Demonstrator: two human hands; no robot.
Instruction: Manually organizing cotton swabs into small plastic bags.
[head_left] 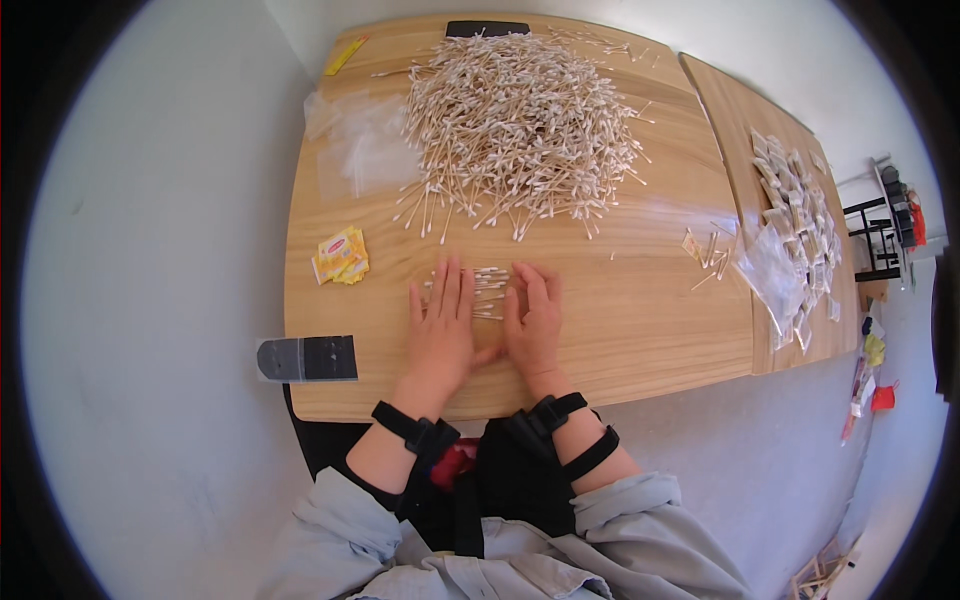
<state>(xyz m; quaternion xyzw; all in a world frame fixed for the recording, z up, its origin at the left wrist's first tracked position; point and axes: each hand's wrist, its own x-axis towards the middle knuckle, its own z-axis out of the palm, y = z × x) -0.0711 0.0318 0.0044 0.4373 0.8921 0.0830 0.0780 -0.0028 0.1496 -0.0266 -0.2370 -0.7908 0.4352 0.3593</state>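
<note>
Several cotton swabs [488,291] lie side by side in a small row on the wooden table [640,310], between my two hands. My left hand [441,325] rests over the left part of the row, its fingers stretched out flat and covering some of the swabs. At the row's right ends stands my right hand [537,318], fingers slightly bent, the thumb apart from them, with nothing seen in its grasp. Beyond both hands rises a large heap of loose cotton swabs [520,125].
Clear plastic bags [368,150] lie left of the heap. Nearer are yellow printed cards [342,256] and a black-and-grey flat piece [306,358] at the left edge. On the right, a few loose swabs [712,255] lie near a second table with many filled packets [795,210].
</note>
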